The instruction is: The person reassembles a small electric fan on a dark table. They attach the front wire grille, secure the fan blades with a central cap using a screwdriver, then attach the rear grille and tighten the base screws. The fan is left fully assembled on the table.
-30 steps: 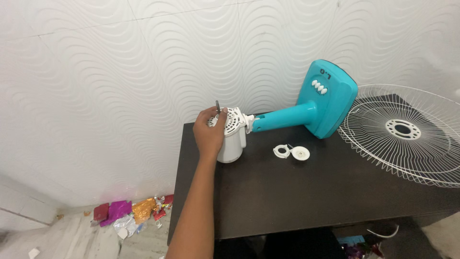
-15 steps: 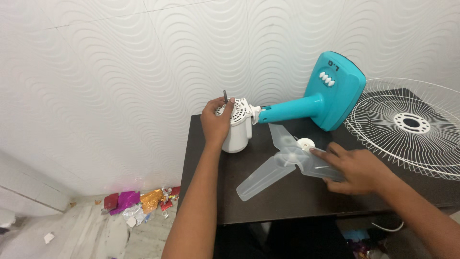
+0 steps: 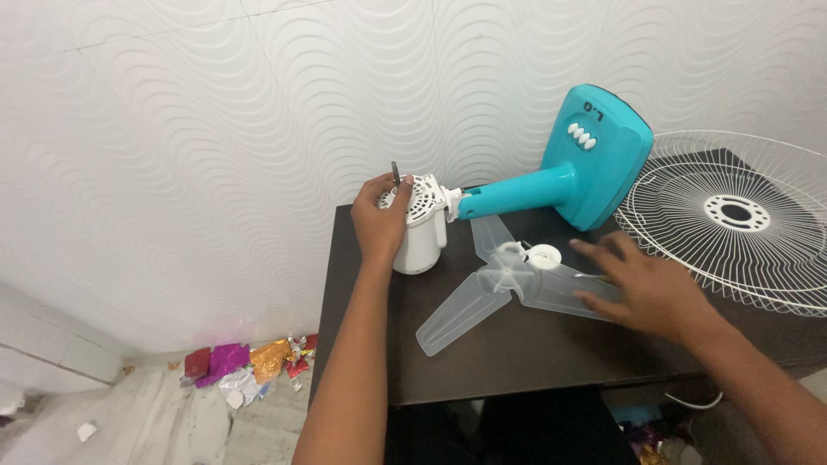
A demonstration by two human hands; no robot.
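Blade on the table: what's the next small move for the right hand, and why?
Probably close the right hand on the blade near its hub. The blade lies flat under open fingers, ungripped, while the left hand steadies the motor with its shaft bare.

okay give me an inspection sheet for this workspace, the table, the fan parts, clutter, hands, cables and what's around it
Surface: dark table against a white wavy-patterned wall.
Job's things: white motor housing on a teal fan stand lying on its side; clear fan blade flat on the table.
Clutter: small white ring parts; white wire fan guard at the right.
Hands: left hand grips the motor housing; right hand rests open on the blade.
Cables: white cord under the table edge.
Surroundings: shiny foil wrappers on the floor.
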